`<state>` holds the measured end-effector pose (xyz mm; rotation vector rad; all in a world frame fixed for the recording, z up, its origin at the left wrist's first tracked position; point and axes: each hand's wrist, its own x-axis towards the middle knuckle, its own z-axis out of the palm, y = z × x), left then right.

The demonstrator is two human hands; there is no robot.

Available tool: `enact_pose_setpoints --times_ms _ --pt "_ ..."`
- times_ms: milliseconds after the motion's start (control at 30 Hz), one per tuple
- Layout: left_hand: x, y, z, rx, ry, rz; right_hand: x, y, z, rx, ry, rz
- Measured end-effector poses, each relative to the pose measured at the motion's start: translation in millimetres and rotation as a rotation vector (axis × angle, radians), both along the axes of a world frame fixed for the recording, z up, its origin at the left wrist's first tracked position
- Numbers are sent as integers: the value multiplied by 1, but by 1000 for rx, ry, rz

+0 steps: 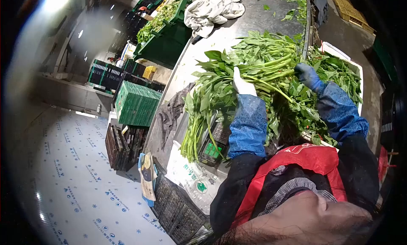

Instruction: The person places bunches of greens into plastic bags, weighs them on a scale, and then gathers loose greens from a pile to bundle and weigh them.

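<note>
My left hand [243, 83], in a white glove, is closed around a bunch of long-stemmed leafy greens [271, 68] above the metal table. The stems point right, toward my right hand [309, 77]. That hand wears a blue glove, and its fingers are curled close to the stem ends; what they grip, if anything, is hidden. More greens lie behind the bunch and under my wrists. Another bunch of greens [194, 137] hangs down left of my left sleeve, stems lowermost. Beside it sits a weighing scale [213, 148] with a lit green display, partly covered by leaves.
At the right, a white foam box [360, 82] holds more greens. A white cloth [212, 12] lies at the table's far end, and a dark rag [171, 113] at its left edge. Green crates [137, 103] and a green bin [165, 46] stand beyond. A printed plastic bag [197, 181] lies nearby.
</note>
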<state>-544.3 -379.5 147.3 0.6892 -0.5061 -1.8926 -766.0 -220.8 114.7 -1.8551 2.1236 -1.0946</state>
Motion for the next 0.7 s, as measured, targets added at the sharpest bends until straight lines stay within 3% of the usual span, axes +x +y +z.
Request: enact_pose_setpoints --times_ms 67,100,200,300,400,433,467,500,533,567,600,667,700 --pt "14 21 32 -87 48 -48 -30 5 -30 -103 -320 -90" --pt "20 12 29 -54 14 -9 -42 5 -35 46 -361 -137" --pt "27 10 24 -19 83 -28 -29 12 -26 82 -548 -75" --pt "21 14 17 -47 144 -15 -3 -3 -26 119 -1007 -22" --pt "30 -6 -7 -118 183 -79 15 -4 -9 47 -770 54" --pt "39 -9 -1 -104 197 -59 5 -7 -24 7 -843 173" --pt "55 -8 11 -112 150 -65 -11 -4 -28 113 -399 121" --pt "72 0 33 -152 80 -31 -36 -7 -66 190 -278 88" --pt "90 8 61 -185 -18 72 -37 8 -51 249 39 34" --pt "117 -8 63 -185 -54 46 -52 20 -65 239 198 8" --pt "145 -16 77 -199 -156 25 -84 20 -106 332 198 -39" --pt "199 -17 113 -276 -534 25 -108 39 -125 378 150 -86" --pt "211 -8 133 -352 -574 87 -127 46 -148 380 124 -99"
